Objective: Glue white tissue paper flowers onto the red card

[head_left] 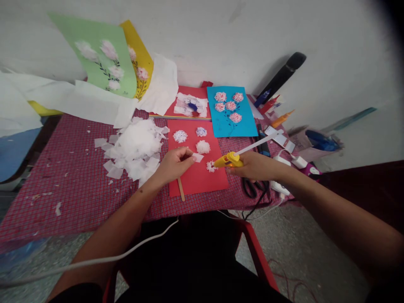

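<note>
My right hand (252, 165) grips a yellow hot glue gun (227, 160) with a long white glue stick (257, 143) jutting out of its back. Its nozzle points at a small ruffled paper flower (211, 166) on a red sheet (198, 183); whether it touches I cannot tell. Between thumb and fingers, my left hand (177, 162) pinches a small white paper square (198, 157) above the same sheet. Fuller paper flowers sit farther up, among them a white one (203, 146) and a speckled one (180, 136). A wooden stick (181, 189) lies below my left hand.
A heap of white paper squares (135, 143) lies at left. Behind are a blue sheet with flowers (233, 126) and a stained paper pad (191, 105). Scissors (249, 188), a phone (279, 138) and a white power strip (279, 187) lie at right.
</note>
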